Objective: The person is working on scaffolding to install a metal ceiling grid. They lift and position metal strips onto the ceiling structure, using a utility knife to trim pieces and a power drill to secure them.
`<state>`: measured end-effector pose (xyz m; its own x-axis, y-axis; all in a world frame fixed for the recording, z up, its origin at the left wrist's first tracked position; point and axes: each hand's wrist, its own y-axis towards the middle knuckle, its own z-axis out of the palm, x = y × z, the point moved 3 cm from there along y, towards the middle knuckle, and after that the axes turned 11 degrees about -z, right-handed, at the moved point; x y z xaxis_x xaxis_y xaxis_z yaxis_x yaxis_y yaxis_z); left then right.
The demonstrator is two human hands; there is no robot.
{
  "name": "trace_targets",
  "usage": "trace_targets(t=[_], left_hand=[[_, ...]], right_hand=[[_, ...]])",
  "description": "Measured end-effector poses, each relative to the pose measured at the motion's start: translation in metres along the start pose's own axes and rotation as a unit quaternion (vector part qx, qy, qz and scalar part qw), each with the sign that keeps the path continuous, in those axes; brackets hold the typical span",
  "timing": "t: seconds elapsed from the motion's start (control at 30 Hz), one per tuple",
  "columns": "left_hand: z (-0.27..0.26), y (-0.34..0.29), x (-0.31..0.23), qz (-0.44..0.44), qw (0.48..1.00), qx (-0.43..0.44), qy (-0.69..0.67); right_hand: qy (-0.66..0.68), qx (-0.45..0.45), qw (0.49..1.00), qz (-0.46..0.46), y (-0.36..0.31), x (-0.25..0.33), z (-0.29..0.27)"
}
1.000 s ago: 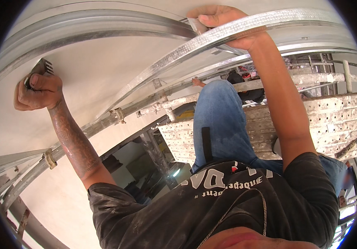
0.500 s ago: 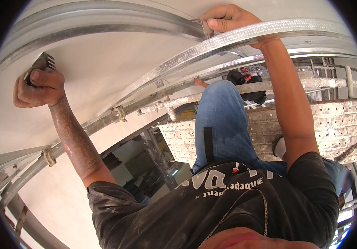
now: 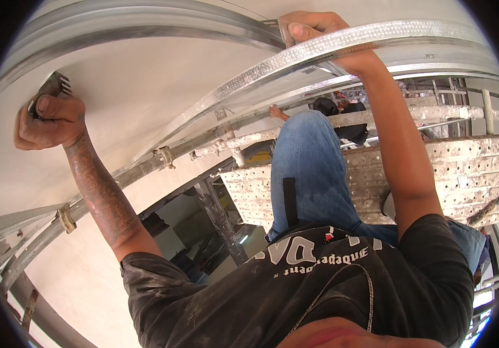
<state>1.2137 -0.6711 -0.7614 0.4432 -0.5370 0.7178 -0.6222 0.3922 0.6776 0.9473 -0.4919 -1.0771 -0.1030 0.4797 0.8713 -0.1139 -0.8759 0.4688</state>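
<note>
My left hand [image 3: 49, 123] is closed round a dark tool with a row of metal teeth [image 3: 59, 84], held up close to a pale flat board [image 3: 139, 75]. The tool's exact kind does not show. Farther right, the fingers of my right hand [image 3: 318, 26] curl over a small flat metal piece [image 3: 286, 33]. That piece sits at the end of a long metal channel [image 3: 162, 32]. In front of my right wrist, a dimpled metal profile [image 3: 249, 75] arcs across and partly hides the hand.
Paint-spattered scaffold pipes [image 3: 435, 114] and a perforated platform [image 3: 464, 168] lie below, around my raised knee [image 3: 307, 151]. A pipe clamp [image 3: 165, 158] joins the rail at mid-left. Beyond the rails another person in dark clothing [image 3: 351, 124] is partly visible, one hand [image 3: 275, 111] raised.
My left hand and the toothed tool have shifted slightly left. My right hand has moved a little left and its wrist has bent, still at the metal piece.
</note>
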Motion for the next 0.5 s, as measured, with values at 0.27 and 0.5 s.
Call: trace_targets(t=[0.27,0.5], left_hand=[[0.000,0.002,0.003,0.019,1.000,-0.007,0.012],[0.000,0.001,0.000,0.003,1.000,-0.007,0.005]], right_hand=[[0.142,-0.030,0.989,0.030,-0.005,-0.030,0.014],[0.184,-0.054,0.978,0.078,0.003,-0.048,0.017]])
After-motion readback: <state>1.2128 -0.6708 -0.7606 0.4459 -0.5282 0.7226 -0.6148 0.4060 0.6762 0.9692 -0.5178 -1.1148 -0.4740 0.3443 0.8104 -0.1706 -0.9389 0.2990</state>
